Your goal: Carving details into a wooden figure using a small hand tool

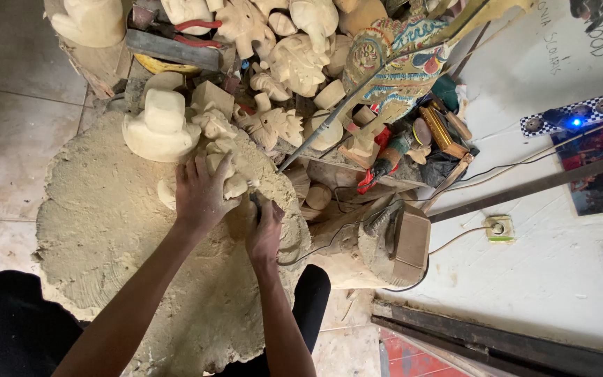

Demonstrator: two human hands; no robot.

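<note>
Our left hand [200, 195] grips the pale, knobbly wood carving [228, 164] on the sawdust-crusted stump [106, 230]; at three o'clock, our right hand [265, 234] clenches a hidden tool.

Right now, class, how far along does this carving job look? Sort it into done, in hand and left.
Done: pale finished carvings piled behind, sawdust-covered work block.
In hand: left hand steadies a pale wooden figure; right hand grips a dark tool, mostly hidden.
Left: the figure is bare, unlike the painted piece.

Your left hand [200, 195] presses the pale wood carving [228, 174] onto the dust-covered block [106, 230]; right hand [265, 234] grips a tool beside it.
</note>
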